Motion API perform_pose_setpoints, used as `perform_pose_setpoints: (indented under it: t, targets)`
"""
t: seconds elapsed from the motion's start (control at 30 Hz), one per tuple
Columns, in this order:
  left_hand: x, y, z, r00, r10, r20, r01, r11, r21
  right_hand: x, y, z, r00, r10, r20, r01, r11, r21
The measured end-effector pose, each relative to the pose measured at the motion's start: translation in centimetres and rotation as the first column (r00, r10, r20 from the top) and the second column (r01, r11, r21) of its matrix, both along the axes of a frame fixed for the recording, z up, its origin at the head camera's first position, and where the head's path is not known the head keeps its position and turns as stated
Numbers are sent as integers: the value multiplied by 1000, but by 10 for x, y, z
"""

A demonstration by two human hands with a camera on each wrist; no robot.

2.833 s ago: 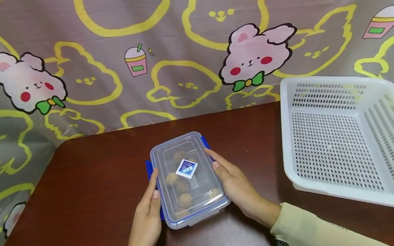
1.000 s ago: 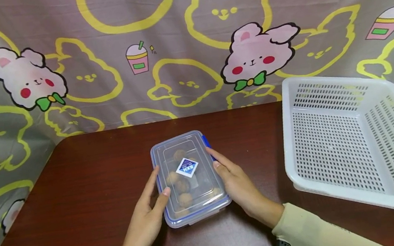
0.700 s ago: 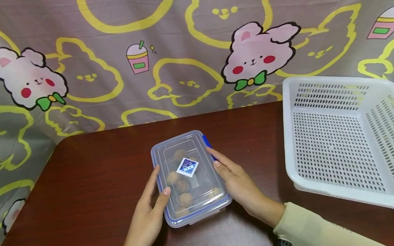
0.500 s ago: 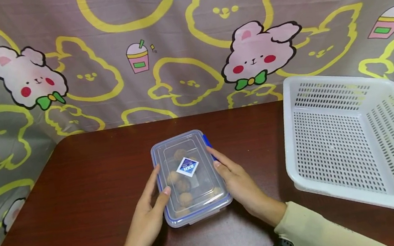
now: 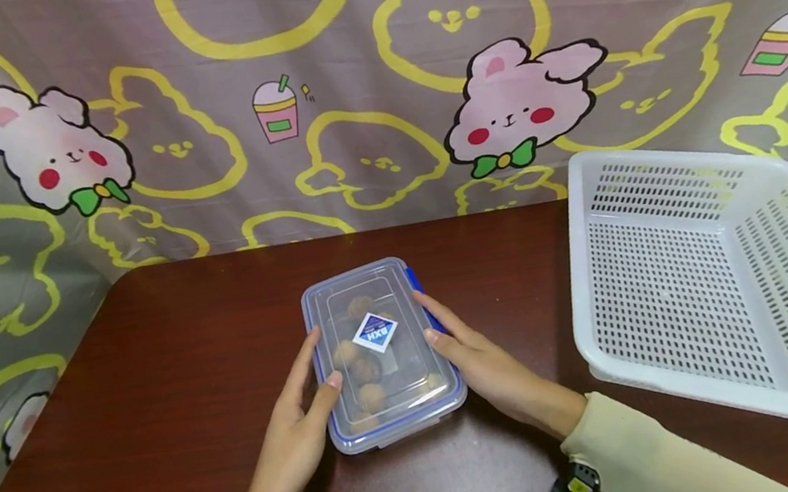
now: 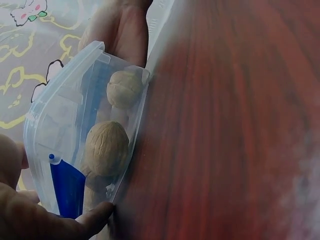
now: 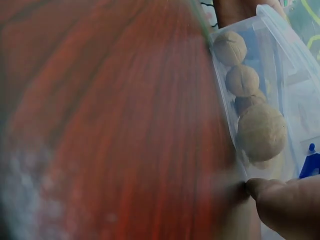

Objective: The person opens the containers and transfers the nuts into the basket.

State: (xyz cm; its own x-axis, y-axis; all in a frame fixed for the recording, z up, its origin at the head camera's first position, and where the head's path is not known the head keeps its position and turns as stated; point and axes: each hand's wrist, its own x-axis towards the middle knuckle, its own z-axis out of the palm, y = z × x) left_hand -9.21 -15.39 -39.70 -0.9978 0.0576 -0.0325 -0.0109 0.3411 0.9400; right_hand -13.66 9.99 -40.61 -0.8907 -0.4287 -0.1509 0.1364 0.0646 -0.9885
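A clear plastic food container with blue side latches and a diamond-shaped label stands on the table, its lid on. Several walnuts show through its walls. At its left side my left hand grips it, thumb on the lid's edge and fingers along the side. My right hand holds the opposite side, its thumb at the lid's rim beside a blue latch. In the right wrist view, a fingertip is at the container's lower edge. The container's underside is hidden.
A white perforated plastic basket stands on the right of the dark red-brown table. No contents show inside it. A patterned curtain hangs behind the table. A dark watch-like device is by my right sleeve.
The left blue latch stuck out at first and is now out of sight in the head view. My left thumb has moved onto the lid's edge. My right hand has shifted slightly, exposing more blue latch.
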Motion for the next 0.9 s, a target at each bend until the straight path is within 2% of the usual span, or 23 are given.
perform_pose_setpoints:
  t: [0.23, 0.6, 0.9]
  targets:
    - [0, 1, -1, 1000, -8, 7, 8, 1000, -4, 1, 1, -1, 999, -33, 7, 33, 999, -42]
    - [0, -3, 6, 1000, -10, 10, 10, 999, -46, -1, -3, 0, 998, -61, -7, 61, 995, -75]
    - [0, -4, 4, 999, 16, 44, -16, 1000, 5, -2, 0, -10, 999, -42, 25, 45, 991, -122]
